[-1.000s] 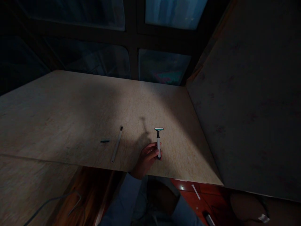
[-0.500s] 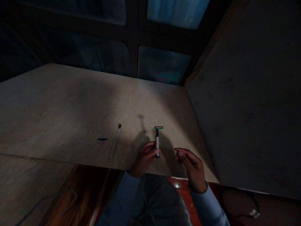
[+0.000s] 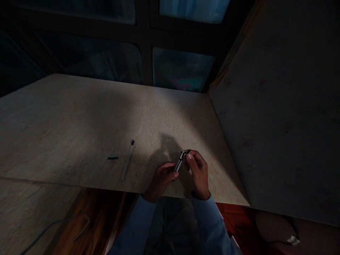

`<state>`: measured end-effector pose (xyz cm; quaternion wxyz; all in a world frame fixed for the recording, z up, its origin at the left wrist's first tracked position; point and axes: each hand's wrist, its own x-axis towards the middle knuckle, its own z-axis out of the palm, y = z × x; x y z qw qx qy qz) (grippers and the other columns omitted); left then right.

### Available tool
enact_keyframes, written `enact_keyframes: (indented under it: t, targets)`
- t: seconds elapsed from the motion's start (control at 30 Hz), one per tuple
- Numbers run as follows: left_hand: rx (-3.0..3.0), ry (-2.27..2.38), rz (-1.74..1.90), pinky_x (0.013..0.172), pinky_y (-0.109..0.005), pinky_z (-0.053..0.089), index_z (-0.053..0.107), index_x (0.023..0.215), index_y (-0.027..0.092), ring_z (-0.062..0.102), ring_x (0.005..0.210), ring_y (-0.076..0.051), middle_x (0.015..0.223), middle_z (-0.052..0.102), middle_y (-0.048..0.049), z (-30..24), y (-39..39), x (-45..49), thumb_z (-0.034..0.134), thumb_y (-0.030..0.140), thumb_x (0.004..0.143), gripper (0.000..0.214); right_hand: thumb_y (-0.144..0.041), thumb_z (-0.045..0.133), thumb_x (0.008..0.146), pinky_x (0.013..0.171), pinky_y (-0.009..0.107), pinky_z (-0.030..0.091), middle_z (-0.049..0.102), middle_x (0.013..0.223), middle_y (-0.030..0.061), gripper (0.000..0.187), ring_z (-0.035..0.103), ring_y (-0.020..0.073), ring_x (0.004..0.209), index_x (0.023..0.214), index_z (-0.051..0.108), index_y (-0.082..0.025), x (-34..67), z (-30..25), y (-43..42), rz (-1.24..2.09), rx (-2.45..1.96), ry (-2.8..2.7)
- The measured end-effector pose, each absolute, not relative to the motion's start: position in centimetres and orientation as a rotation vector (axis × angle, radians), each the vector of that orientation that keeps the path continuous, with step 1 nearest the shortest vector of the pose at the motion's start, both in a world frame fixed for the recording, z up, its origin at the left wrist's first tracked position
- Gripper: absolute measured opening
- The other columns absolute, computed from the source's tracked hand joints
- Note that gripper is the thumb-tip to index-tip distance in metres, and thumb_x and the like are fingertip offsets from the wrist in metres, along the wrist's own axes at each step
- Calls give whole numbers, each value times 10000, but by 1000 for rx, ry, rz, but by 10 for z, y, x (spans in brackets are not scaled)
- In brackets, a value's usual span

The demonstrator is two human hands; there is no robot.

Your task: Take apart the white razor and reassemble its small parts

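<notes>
A razor with a white handle is held up over the near edge of the pale tabletop. My left hand is closed round the lower end of its handle. My right hand pinches the razor's head with thumb and fingertips, covering most of it. To the left on the tabletop lie a second thin white handle and a small dark cartridge, both apart from my hands.
A tall pale panel stands along the table's right side. Dark window panes are behind the table. A grey cable runs over the wooden floor at lower left. The scene is dim.
My right hand came up from below and took hold of the razor's head. The razor tilted from upright to leaning right, still in my left hand.
</notes>
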<state>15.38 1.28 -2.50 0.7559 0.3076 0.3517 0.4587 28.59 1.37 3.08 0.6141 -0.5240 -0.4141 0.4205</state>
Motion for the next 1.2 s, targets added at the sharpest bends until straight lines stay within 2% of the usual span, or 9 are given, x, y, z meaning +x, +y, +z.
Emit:
enact_keyframes:
  t: [0.1,0.27,0.43,0.7,0.8,0.9,1.03,1.1,1.2]
  targets:
    - [693,855,1007,630,-200,423,745,955,144,544,702,-108,833,667,-43,-26,12,153,906,366,574,469,-454,642,879,567,232,385,560,759,16,313,472,94,623,921,629,-143,281,30,9,914,-1188,-865]
    - [779,864,1044,803,-223,474,762,948,170,617,898,-159,979,698,-63,-23,10,153,887,352,620,396,-420,701,837,597,236,426,631,875,48,368,523,97,660,1071,648,-141,285,35,5,900,-1187,-835]
    - [803,869,1081,798,-215,478,757,912,174,618,890,-153,963,692,-47,-22,9,154,886,326,621,353,-375,731,816,663,246,467,637,875,40,360,550,99,695,1095,678,-156,289,37,2,906,-1164,-866]
    - [775,715,1013,690,-227,488,718,915,130,621,743,-155,804,668,-62,-16,10,152,814,421,715,365,-354,713,840,566,223,457,566,702,0,311,519,86,603,1083,699,-161,285,39,-4,1056,-1035,-832]
    - [702,624,1006,699,-258,520,692,861,107,640,727,-177,782,663,-87,-12,12,155,757,485,764,396,-337,719,838,516,230,450,538,698,-10,339,516,95,580,1130,670,-173,282,33,-6,1230,-965,-787]
    - [643,612,962,614,-269,530,661,868,97,632,634,-176,733,650,-88,-13,13,157,725,547,777,464,-345,728,827,484,248,444,536,726,-13,393,527,112,568,1178,641,-191,282,25,-8,1372,-934,-758]
    - [637,652,953,407,-203,379,598,838,109,510,424,-111,625,593,-39,-14,14,157,686,561,804,461,-350,752,801,664,298,501,584,744,2,384,597,147,686,1138,688,-176,289,18,-9,1308,-1072,-911]
    - [652,653,955,373,-190,296,561,799,120,427,367,-79,574,548,-10,-12,13,156,688,551,801,449,-358,752,802,744,307,489,597,736,5,378,606,157,740,1129,704,-173,294,14,-10,1275,-1119,-1000]
    - [687,660,934,383,-186,260,536,788,130,381,366,-62,544,508,6,-7,12,156,651,564,826,451,-364,744,816,726,281,455,581,735,-7,370,582,135,724,1141,704,-192,299,11,-11,1273,-1133,-1050]
